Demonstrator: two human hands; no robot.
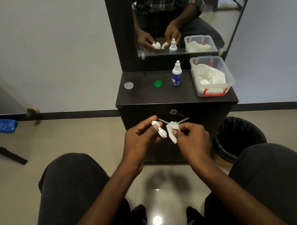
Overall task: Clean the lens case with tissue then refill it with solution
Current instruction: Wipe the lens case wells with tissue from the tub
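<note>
1. The lens case (28, 150)... no.1. The lens case (159, 130) is up in the air in front of the dresser (147, 95), above the floor and between the knees. The left hand (140, 140) pinches it with finger and thumb. If that pinch slips, the case could fall to the floor and get dirty again.
2. The right hand (191, 137) pinches a scrunched tissue (172, 130) just beside the case. It is not plain if the tissue touches the case. If the tissue only rubs the outside, the little cups inside may stay wet or dirty.
3. The tissue is soft and could tear. Tiny bits might stay in the cups.
4. The green cap (158, 84) and the clear cap (129, 85) lie on the dresser, well apart from the hands. The clear cap is near the edge, and a bump could knock it off.
5. The solution bottle (176, 74) stands upright near the tub of tissues (232, 80). Reaching for it in a hurry could tip it over.
</note>
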